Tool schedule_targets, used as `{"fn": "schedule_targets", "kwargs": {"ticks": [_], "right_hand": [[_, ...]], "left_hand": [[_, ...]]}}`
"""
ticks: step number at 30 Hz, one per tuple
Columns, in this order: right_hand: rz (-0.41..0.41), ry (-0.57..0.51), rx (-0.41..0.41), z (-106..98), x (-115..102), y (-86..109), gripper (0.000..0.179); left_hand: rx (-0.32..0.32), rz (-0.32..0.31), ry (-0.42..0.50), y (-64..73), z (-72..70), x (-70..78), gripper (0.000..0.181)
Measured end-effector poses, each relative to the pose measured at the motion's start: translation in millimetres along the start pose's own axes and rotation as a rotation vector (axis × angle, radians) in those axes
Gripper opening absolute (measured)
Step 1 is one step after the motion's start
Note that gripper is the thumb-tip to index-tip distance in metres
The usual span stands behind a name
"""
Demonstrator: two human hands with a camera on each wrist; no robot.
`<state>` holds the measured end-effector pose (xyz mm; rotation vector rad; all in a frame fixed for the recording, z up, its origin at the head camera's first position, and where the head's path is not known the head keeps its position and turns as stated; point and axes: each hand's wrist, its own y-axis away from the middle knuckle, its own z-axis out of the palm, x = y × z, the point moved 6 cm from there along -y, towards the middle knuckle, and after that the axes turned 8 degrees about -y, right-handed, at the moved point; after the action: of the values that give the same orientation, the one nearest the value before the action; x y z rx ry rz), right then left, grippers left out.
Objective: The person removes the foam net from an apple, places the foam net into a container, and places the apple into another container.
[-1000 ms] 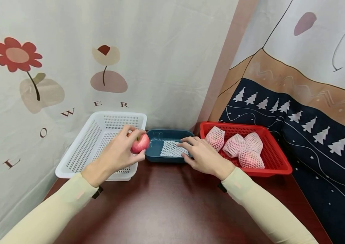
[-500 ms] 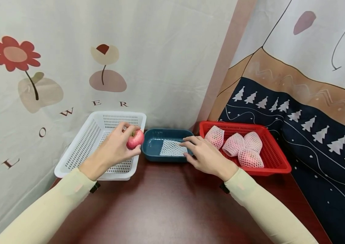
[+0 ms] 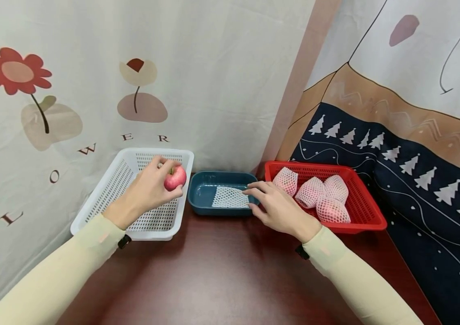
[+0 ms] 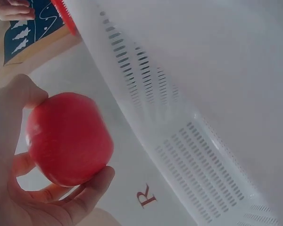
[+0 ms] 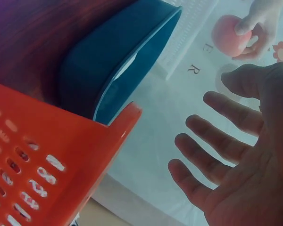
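Head view, my feed: left grip (image 3: 146, 185) pinches red apple (image 3: 175, 178) near rim of white basket (image 3: 154, 235). Right grip (image 3: 278, 208) relaxed, holding nothing, near foam net (image 3: 228, 197) in teal dish (image 3: 213, 211). Apple likely firm, smooth, bruisable, moderately weighty; I'd grasp widest sides.

Before me, a glossy red-brown desk (image 3: 218, 271) carries, left to right along its far part, a white perforated basket (image 3: 110, 194), a dark blue dish (image 3: 202, 197) and a red basket (image 3: 364, 201).
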<state>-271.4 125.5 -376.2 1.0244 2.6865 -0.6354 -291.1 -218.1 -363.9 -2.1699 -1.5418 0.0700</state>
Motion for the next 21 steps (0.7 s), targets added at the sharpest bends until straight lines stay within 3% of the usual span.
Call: {"fn": "schedule_targets", "kwargs": {"ticks": [13, 21], "right_hand": [[0.064, 0.002, 0.009, -7, 10, 10.8, 0.047], [0.109, -0.009, 0.010, -11, 18, 19.7, 0.047]], "left_hand": [[-0.066, -0.052, -0.013, -18.0, -0.5, -13.7, 0.061], [-0.144, -0.100, -0.002, -26.6, 5.7, -20.1, 0.062]]}}
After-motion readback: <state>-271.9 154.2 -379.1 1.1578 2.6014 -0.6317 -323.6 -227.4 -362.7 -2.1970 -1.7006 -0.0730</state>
